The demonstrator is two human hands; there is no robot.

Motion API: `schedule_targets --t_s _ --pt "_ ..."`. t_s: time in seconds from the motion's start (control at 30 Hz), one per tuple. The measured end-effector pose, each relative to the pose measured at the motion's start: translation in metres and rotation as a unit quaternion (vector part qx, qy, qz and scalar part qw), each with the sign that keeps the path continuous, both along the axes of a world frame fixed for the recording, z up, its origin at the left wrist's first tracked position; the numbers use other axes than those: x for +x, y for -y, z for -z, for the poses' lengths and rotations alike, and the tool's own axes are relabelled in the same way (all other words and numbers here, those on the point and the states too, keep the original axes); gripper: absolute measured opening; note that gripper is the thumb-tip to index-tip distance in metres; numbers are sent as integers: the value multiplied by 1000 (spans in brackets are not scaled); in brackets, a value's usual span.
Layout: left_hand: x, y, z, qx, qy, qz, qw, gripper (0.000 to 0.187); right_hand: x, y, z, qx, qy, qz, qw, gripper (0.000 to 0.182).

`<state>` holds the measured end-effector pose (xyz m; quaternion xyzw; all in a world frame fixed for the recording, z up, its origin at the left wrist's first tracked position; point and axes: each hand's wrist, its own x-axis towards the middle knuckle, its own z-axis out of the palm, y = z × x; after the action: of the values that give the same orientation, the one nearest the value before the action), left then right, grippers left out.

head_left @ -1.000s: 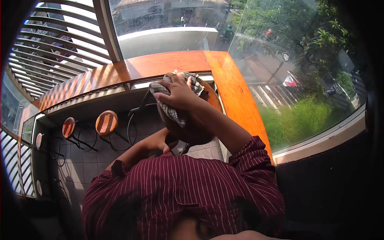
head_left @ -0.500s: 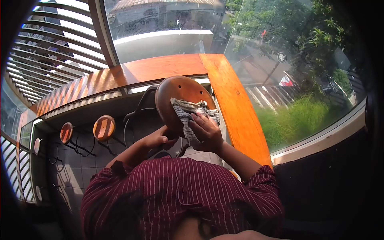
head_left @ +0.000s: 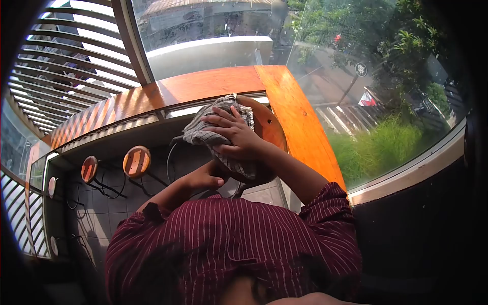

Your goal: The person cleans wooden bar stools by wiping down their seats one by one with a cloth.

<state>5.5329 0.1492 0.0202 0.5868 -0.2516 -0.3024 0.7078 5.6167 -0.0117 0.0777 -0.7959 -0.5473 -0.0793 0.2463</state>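
A round wooden stool seat (head_left: 272,133) is tipped up in front of me, with a hole showing near its right side. A checked black-and-white cloth (head_left: 199,122) covers its left and middle part. Spread over the cloth, my right hand (head_left: 235,133) presses it flat against the seat, fingers apart. My left hand (head_left: 206,178) is closed at the stool's lower left edge; its thumb shows, while the other fingers are partly hidden by the seat and cloth.
A wooden counter (head_left: 305,127) runs along the windows and turns a corner just beyond the stool. Two more round stools (head_left: 136,161) (head_left: 89,169) stand to the left on the tiled floor (head_left: 104,203). Large glass panes rise behind the counter.
My right hand and the cloth have swept from the seat's lower right to its upper left, and the fingers have spread out. My left hand stays at the stool's edge.
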Motion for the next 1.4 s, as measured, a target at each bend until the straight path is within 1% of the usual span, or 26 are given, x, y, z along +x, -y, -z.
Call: schedule_targets --t_s 0.03,0.1,0.17,0.23,0.3,0.37,0.4,0.43,0.53,0.57,0.6,0.63,0.7,0.73,0.77,0.83,0.9,0.93,1.0,1.03,1.1,1.13,1.2,1.23,1.3,1.4 --pt "-2 -5 0 2 16 -18 1000 88 6 3 1 4 2 -2 1000 54" --pt "-10 -10 -3 18 -30 -15 999 91 26 16 3 77 -29 73 994 52" --pt "-16 -15 0 7 -43 -15 999 89 45 37 9 76 -48 218 972 52" --pt "-18 -21 9 35 -65 -5 997 86 55 54 20 80 -217 308 923 52" --pt "-23 -23 9 65 -82 8 994 82 59 70 35 85 -286 335 894 54" --pt "-35 -12 -10 62 13 -89 994 81 33 73 28 108 -221 407 880 53" --pt "-37 -13 -23 97 -57 -48 992 76 34 82 44 120 -209 433 868 53" --pt "-38 -12 -28 95 -55 -50 993 76 34 89 60 132 -197 458 856 54" --pt "-41 -9 -33 149 -23 -57 987 69 -6 94 56 121 -250 492 825 56" --pt "-39 -9 -33 149 -25 -26 988 66 -14 97 62 107 -252 502 821 56" --pt "-38 -8 -32 149 -28 5 988 62 -22 96 72 115 -181 520 827 57" --pt "-38 -5 -30 149 -30 7 988 62 -23 98 70 113 -183 522 825 57" --pt "-38 3 -28 161 -23 48 985 55 -15 102 60 61 -265 491 828 60" --pt "-39 7 -29 164 -26 49 985 55 -8 100 53 103 -233 496 830 57" --pt "-40 13 -30 159 -17 63 985 53 4 103 49 87 -252 495 827 55" --pt "-41 17 -26 150 -6 77 986 52 19 94 43 203 -110 446 865 53" --pt "-40 20 -15 128 19 101 986 52 20 77 10 162 -189 361 899 50" --pt "-40 21 -15 126 19 101 987 52 24 66 4 127 -168 354 911 47" --pt "-40 22 -17 135 7 114 984 54 11 38 -19 35 -69 261 962 36" --pt "-42 22 -19 135 7 115 984 54 3 27 -27 36 -70 261 962 36" --pt "-47 22 -23 135 2 98 986 51 -11 14 -34 -4 11 178 984 33" --pt "-48 21 -22 138 3 99 985 51 -14 14 -34 -2 12 179 984 33" --pt "-51 19 -21 111 16 59 992 50 -17 13 -33 43 57 96 993 30" --pt "-49 18 -25 111 15 58 992 50 -14 14 -31 42 56 94 993 30" --pt "-46 16 -37 159 27 57 985 51 3 20 -24 75 -28 110 991 35" --pt "-41 14 -26 102 2 40 994 53 44 43 6 122 -137 294 938 42"
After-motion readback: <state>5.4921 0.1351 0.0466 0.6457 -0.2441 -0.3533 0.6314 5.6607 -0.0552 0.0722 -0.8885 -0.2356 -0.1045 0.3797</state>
